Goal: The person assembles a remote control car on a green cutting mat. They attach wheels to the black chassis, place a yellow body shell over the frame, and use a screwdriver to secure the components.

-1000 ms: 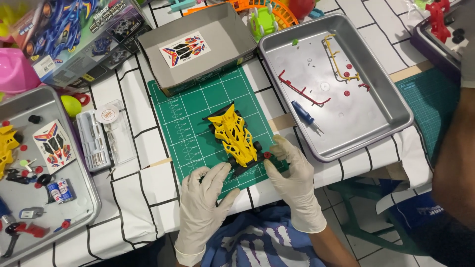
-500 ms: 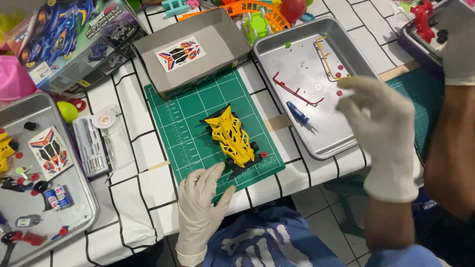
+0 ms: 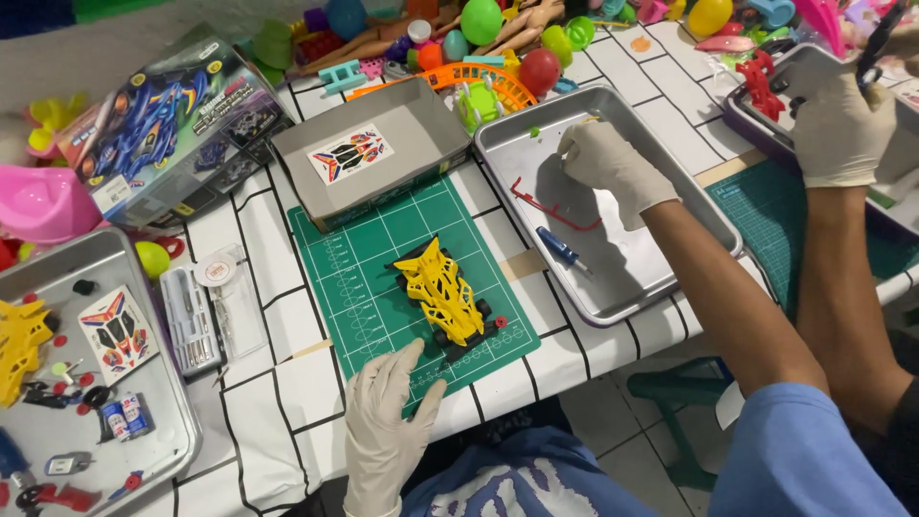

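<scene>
A yellow toy race car (image 3: 445, 297) with black wheels stands on a green cutting mat (image 3: 354, 278). My left hand (image 3: 388, 421), in a white glove, lies flat on the mat's front edge just left of the car, fingers apart and holding nothing. My right hand (image 3: 608, 163), also gloved, reaches into the metal tray (image 3: 670, 258) on the right. Its fingers curl down onto the tray floor near the far rim and hide what is under them. A red part frame (image 3: 550, 206) and a blue screwdriver (image 3: 563, 251) lie in that tray.
An open grey box (image 3: 421, 120) with a sticker sheet sits behind the mat, and a toy kit box (image 3: 163, 124) sits farther left. A second tray (image 3: 144, 287) of parts and a clear tool case (image 3: 201, 316) are at left. A co-worker's gloved hand (image 3: 842, 124) works at far right.
My right hand left the car, rose over the right tray, then dropped into it with fingers curled. My left hand stayed on the mat beside the car.
</scene>
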